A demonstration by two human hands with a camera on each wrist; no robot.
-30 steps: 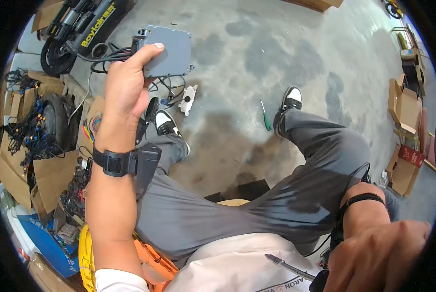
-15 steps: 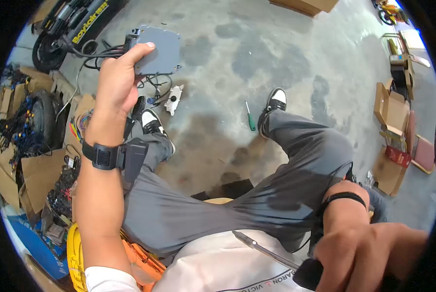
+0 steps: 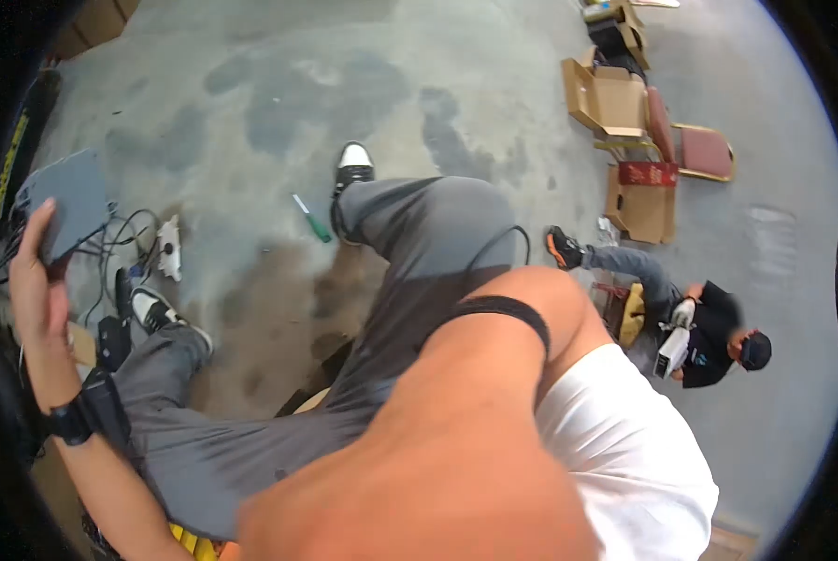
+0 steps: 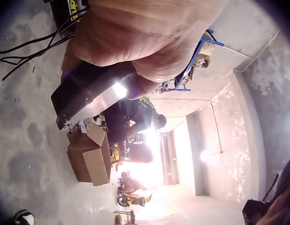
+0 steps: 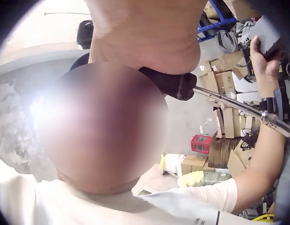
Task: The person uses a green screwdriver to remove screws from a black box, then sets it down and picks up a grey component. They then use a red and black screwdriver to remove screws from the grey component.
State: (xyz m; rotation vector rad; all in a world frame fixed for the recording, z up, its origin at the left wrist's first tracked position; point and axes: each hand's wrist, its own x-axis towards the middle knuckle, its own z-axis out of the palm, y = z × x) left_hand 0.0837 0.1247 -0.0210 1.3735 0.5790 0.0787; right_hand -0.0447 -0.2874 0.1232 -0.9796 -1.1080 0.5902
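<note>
My left hand (image 3: 40, 290) grips a flat grey metal box (image 3: 75, 201) at the far left of the head view, thumb across its face. Dark cables (image 3: 110, 248) trail beside it. In the left wrist view the box (image 4: 91, 103) shows its edge under the palm. My right hand (image 3: 419, 505) is raised close to the head camera, large and blurred. The right wrist view shows that right hand (image 5: 145, 37) holding a screwdriver by its black handle (image 5: 180, 86), its long metal shaft (image 5: 229, 104) pointing right. In the head view this screwdriver is hidden.
A green-handled screwdriver (image 3: 316, 224) lies on the concrete floor near my shoe (image 3: 354, 168). A white bracket-like part (image 3: 169, 248) lies by the other shoe. At right are open cardboard boxes (image 3: 615, 101), a red-padded chair (image 3: 704, 150) and a seated person (image 3: 713, 332).
The head view has swung to the right, so the box and left hand now sit at the far left. My right hand has risen toward the camera, and its screwdriver has left the head view.
</note>
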